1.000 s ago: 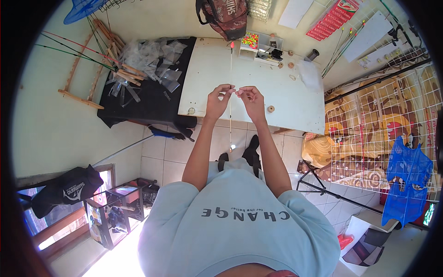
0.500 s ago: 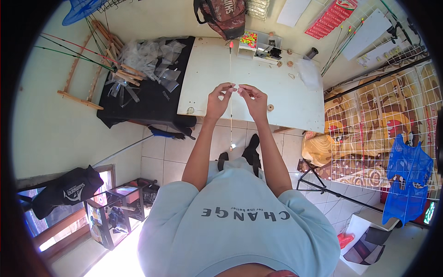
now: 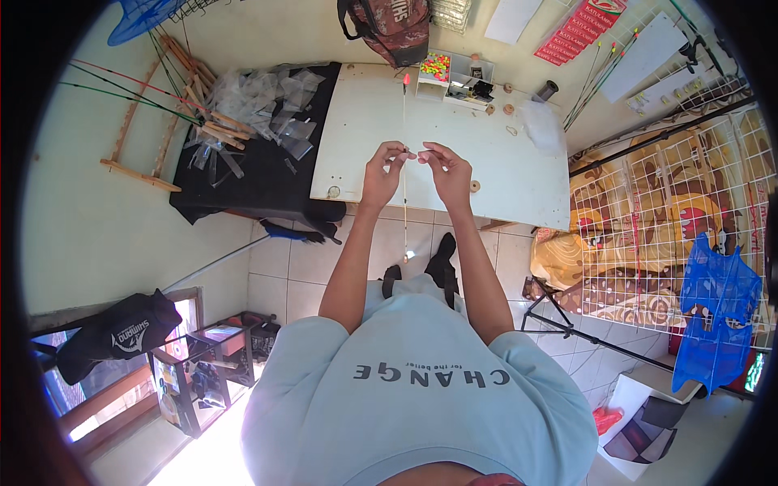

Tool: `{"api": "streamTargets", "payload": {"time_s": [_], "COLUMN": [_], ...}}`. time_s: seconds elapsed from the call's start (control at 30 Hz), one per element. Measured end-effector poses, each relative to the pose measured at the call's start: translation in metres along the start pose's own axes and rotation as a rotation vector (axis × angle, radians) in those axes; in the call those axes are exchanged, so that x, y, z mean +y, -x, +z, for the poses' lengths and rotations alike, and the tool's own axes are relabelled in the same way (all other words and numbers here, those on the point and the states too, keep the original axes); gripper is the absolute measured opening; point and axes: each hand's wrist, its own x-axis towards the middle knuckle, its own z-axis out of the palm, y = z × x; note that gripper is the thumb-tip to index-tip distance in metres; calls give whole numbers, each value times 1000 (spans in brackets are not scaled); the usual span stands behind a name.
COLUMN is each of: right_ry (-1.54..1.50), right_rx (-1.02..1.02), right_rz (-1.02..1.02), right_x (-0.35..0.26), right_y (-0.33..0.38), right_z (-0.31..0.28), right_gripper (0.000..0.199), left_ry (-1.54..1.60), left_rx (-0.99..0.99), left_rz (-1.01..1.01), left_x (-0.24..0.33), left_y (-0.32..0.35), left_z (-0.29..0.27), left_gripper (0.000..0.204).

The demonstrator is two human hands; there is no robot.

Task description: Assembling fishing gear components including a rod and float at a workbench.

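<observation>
Both hands are hovering over the near middle of the white desk (image 3: pixel 502 174). Left hand (image 3: pixel 381 174) and right hand (image 3: pixel 447 170) are facing each other w/ fingertips nearly meeting, a small gap btwn them. Each grip is pinching together on something tiny at approx the same spot; too small to tell exactly what, but it's sitting right on the thin rod (image 3: pixel 404 146). The rod is a slim pale stick w/ a red tip at the far end, running straight from the back of the desk toward the person, passing btwn the two hands and sticking out past the near desk edge over the tiled floor (image 3: pixel 279 267).

Around them: a small round wooden spool (image 3: pixel 474 185) is lying just right of the right hand, another small disc (image 3: pixel 333 192) is sitting near the desk's front left corner. At the back of the desk a compartment box (image 3: pixel 454 77) w/ bright beads is standing next to 2 more spools and a dark reel. A clear plastic bag (image 3: pixel 539 130) is lying toward the right side, well apart from the hands.

Left of the desk, a black cloth-covered surface (image 3: pixel 243 182) is carrying a heap of clear plastic sleeves (image 3: pixel 267 101) and wooden sticks. A backpack (image 3: pixel 393 24) is hanging at the wall behind. The person is wearing a light blue tee.
</observation>
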Motion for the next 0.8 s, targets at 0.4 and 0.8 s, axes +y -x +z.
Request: {"api": "streamTargets", "payload": {"time_s": [0.4,0.8], "right_ry": [-328,-274], "right_rx": [-35,-75], "right_rz": [53,100], "right_x": [-3,-9], "right_y": [-4,-4], "right_z": [-6,-3], "right_gripper": [11,17], "left_ry": [-1,30], "left_rx": [-28,-19], "left_rz": [-50,-45], "left_x": [8,5], "left_y": [-1,-1], "left_z": [3,4], "left_gripper": [10,10]}}
